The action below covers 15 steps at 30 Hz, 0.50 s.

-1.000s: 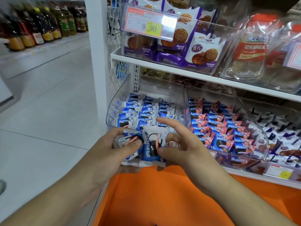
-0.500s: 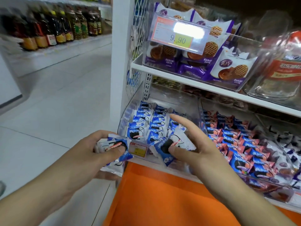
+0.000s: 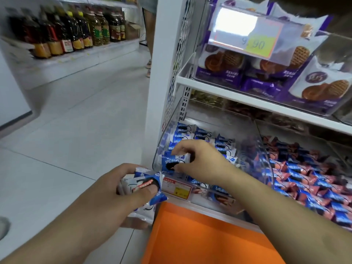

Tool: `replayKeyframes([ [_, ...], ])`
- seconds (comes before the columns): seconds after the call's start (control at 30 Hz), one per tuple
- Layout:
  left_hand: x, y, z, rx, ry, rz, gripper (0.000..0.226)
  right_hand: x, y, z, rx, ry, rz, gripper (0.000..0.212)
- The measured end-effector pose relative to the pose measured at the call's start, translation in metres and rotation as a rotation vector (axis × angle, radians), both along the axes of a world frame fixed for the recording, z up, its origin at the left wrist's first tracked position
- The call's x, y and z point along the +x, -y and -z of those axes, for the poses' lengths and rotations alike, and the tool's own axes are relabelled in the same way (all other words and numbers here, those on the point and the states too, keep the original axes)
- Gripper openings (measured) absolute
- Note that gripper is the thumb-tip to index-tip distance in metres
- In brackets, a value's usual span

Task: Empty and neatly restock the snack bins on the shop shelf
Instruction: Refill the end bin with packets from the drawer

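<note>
A clear plastic bin (image 3: 263, 149) on the lower shelf holds rows of blue-and-white cookie packets (image 3: 202, 135). My right hand (image 3: 202, 161) reaches over the bin's front left corner and pinches one blue-and-white packet (image 3: 176, 161) between thumb and fingers, just above the rows. My left hand (image 3: 122, 189) stays in front of the bin, lower left, gripping a small stack of the same packets (image 3: 144, 184) with the thumb pressed on top.
A neighbouring bin (image 3: 304, 168) to the right holds red-and-blue packets. Above, a bin of purple waffle-cookie bags (image 3: 266, 73) carries a 9.90 price tag. An orange surface (image 3: 200, 239) lies below the shelf. White upright (image 3: 162, 54), tiled aisle and oil bottles (image 3: 76, 31) lie left.
My right hand has carried one packet away from the left hand's stack and up over the bin's front left corner. The left hand held its stack in place. The view moved closer.
</note>
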State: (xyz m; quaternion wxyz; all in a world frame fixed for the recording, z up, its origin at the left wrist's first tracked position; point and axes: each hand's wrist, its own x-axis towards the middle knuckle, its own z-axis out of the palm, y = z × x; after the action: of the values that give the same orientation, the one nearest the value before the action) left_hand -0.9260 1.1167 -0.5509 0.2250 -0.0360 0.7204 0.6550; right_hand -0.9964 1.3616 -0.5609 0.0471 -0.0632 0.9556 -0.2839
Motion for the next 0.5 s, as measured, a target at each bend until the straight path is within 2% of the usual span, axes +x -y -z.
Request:
replayKeyframes([
  [0.17,-0.002,0.0,0.006,-0.025,0.006,0.019,0.033,-0.012,0.002,0.018,0.122,-0.046,-0.083,0.03],
  [0.4,-0.001,-0.001,0.007,-0.045,0.009,0.024,0.045,-0.018,0.005,0.014,0.232,-0.043,-0.102,0.031],
  [0.5,0.0,-0.004,0.007,-0.053,0.001,0.007,0.036,-0.018,0.003,0.015,0.25,-0.052,-0.108,0.032],
])
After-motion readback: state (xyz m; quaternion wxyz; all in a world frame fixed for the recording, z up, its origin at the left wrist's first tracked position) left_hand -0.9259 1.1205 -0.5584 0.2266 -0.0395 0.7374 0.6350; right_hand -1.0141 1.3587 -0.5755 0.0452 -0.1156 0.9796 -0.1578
